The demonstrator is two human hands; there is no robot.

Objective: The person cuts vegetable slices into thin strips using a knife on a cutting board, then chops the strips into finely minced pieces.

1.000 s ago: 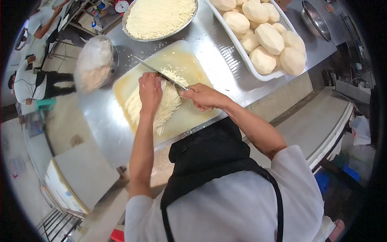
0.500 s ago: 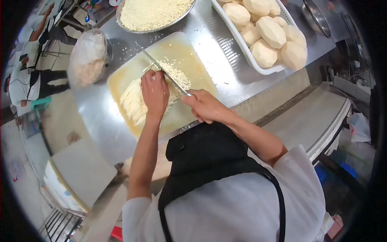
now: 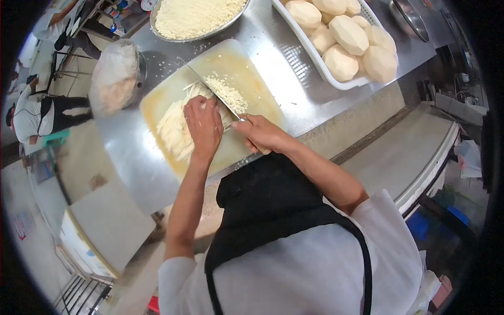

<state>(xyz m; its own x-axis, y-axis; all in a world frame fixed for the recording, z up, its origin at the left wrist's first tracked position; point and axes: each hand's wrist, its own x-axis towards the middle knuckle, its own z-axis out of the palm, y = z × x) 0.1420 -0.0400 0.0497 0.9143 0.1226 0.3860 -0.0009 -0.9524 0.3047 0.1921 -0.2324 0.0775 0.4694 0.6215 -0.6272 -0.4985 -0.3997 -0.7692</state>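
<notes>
My right hand (image 3: 261,131) is closed round the handle of a kitchen knife (image 3: 219,95), whose long blade points up and left over the cutting board (image 3: 231,52). Curled fingers of my left hand (image 3: 203,126) press down on a pile of pale vegetable strips (image 3: 173,128), close beside the blade. On the blade's other side lie small chopped pieces (image 3: 231,92). The strips under my left fingers are partly hidden.
Beyond the board stands a metal bowl of chopped pieces (image 3: 199,18). A white basket (image 3: 310,52) at right holds several peeled pale root vegetables (image 3: 349,35). A plastic-covered container (image 3: 118,73) is at left, a metal bowl (image 3: 409,20) far right. Other people (image 3: 31,113) stand at the far left.
My right hand and the knife handle have moved slightly left, and the blade sits a little lower. My left hand stays on the strips, fingers slightly shifted. The whole view has shifted a little.
</notes>
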